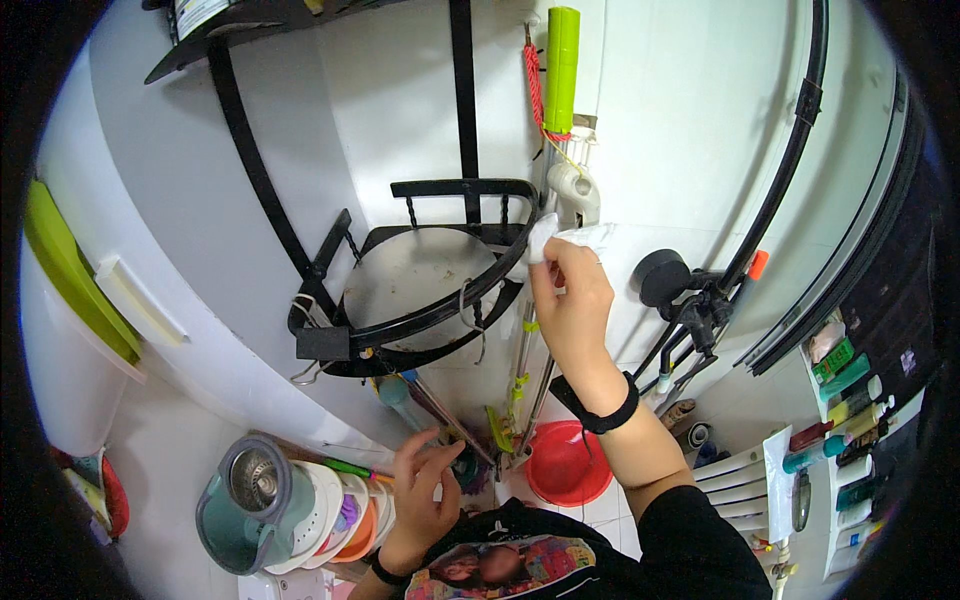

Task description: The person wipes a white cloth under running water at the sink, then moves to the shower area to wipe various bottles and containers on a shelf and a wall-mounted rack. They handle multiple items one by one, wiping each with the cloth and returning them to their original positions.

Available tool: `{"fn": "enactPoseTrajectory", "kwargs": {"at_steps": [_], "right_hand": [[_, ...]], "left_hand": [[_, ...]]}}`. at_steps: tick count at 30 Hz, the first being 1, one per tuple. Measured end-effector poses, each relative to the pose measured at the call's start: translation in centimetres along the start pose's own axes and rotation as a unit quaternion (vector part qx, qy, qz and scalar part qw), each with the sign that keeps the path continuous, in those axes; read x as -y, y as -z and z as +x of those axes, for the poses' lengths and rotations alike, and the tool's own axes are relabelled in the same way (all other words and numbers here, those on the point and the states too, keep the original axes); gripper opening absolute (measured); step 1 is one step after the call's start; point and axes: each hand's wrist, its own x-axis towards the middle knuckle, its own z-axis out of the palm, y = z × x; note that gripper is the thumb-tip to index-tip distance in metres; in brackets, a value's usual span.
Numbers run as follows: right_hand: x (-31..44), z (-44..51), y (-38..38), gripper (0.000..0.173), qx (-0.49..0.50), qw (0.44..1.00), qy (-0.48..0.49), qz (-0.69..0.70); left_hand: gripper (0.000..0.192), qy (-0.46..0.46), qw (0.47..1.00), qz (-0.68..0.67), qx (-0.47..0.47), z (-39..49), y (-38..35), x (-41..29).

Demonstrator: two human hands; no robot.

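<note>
My right hand (574,300) pinches a white cloth or tissue (541,236) against the right side of the black curved rail (450,304) of a corner shelf. A round pale board (420,281) with small dark specks lies inside that rail. Metal hooks (471,307) hang from the rail, and a small black block (322,343) sits at its left end. My left hand (427,487) is held low in front of my body, its fingers apart and nothing in it.
Mop poles with a green handle (561,71) stand behind my right hand. A red basin (568,463) is on the floor. At lower left is a mop bucket (247,510); black shower fittings (694,300) and a shelf of bottles (844,450) are on the right.
</note>
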Motion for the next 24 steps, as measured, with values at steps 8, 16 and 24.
{"fn": "enactPoseTrajectory", "kwargs": {"at_steps": [8, 16, 24], "right_hand": [[-0.5, -3.4, 0.3, 0.02, 0.055, 0.995, -0.053, 0.064], [0.8, -2.3, 0.3, 0.022, -0.107, 0.993, -0.041, 0.036], [0.7, 0.0, -1.2, 0.018, -0.02, 0.993, -0.103, 0.05]], "left_hand": [[0.038, 0.031, 0.999, -0.031, 0.001, -0.3, -0.8, -0.4], [0.035, 0.071, 0.997, 0.005, 0.01, -1.0, -0.3, 0.2], [0.039, 0.063, 0.997, 0.018, 0.044, -1.1, -1.0, 0.9]]}}
